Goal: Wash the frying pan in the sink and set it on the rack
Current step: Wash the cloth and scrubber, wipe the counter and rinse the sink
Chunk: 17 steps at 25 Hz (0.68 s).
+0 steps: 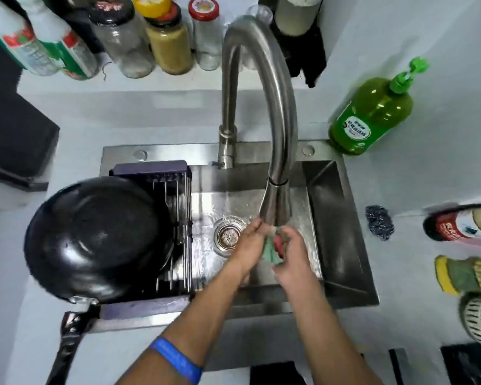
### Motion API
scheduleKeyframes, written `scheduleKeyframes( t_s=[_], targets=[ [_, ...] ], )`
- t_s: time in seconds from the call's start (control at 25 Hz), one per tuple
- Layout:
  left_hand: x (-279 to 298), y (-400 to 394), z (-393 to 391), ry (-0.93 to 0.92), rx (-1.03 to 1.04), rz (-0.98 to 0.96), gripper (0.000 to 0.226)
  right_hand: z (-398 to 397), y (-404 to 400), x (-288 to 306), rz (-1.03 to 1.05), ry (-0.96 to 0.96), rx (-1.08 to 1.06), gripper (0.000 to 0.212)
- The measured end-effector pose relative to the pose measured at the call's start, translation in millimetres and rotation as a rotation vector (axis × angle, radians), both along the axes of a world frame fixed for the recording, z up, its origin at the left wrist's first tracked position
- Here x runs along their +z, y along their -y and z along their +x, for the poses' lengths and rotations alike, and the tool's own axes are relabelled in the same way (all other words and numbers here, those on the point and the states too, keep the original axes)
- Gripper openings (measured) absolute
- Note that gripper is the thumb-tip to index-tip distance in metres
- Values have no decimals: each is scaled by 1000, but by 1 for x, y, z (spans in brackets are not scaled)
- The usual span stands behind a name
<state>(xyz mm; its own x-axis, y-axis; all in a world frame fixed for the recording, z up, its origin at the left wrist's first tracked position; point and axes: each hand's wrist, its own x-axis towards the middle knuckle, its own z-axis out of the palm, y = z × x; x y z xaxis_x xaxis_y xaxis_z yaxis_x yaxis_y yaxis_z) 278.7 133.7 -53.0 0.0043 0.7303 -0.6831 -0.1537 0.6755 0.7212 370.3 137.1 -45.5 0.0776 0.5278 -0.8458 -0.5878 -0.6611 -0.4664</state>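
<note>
The black frying pan sits upside down on the dark rack, at about 9 o'clock from the middle of the sink. Its handle sticks out toward 7 o'clock, over the sink's front edge.

Both hands are under the tall silver tap, near the middle of the sink. The left hand and the right hand are close together, and each one has its fingers curled round a small green cloth. Something red shows in the cloth. The round drain is just beside the left hand, at 9 o'clock from it. A blue band goes round the left arm.

A green soap bottle stands at 2 o'clock from the sink. A dark scrub ball lies on the counter at 3 o'clock. Jars and bottles stand in a row at 12 o'clock, behind the tap.
</note>
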Motion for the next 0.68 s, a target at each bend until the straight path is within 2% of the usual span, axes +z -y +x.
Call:
scheduleKeyframes(
  t_s=[0.04, 0.12, 0.24, 0.32, 0.4, 0.44, 0.52, 0.6, 0.64, 0.68],
  targets=[
    [-6, -1, 12, 4, 44, -50, 12, 4, -3, 1, -5, 45, 69, 38],
    [-13, 2, 30, 1, 144, -114, 17, 7, -9, 4, 40, 257, 183, 38],
    [2, 3, 50, 182, 418, -125, 21, 10, -11, -9, 232, 552, 282, 26],
    [8, 4, 54, 258, 652, -98, 18, 7, -5, -13, 303, 557, 434, 10],
    [6, 9, 53, 240, 772, -79, 16, 3, -6, -14, 164, 397, 462, 20],
    [1, 14, 52, 144, 755, -63, 14, 2, -8, -16, 24, 272, 446, 33],
    [-2, 27, 47, -225, 557, 48, 10, 8, -12, -11, -183, 27, 442, 47],
    [0, 37, 41, -658, 165, 168, 15, 14, -13, -8, -211, -94, 425, 36],
    [3, 38, 37, -780, 28, 192, 15, 15, -13, -3, -205, -120, 399, 29],
    [11, 36, 34, -768, 11, 210, 14, 16, -13, -1, -184, -143, 369, 22]
  ],
)
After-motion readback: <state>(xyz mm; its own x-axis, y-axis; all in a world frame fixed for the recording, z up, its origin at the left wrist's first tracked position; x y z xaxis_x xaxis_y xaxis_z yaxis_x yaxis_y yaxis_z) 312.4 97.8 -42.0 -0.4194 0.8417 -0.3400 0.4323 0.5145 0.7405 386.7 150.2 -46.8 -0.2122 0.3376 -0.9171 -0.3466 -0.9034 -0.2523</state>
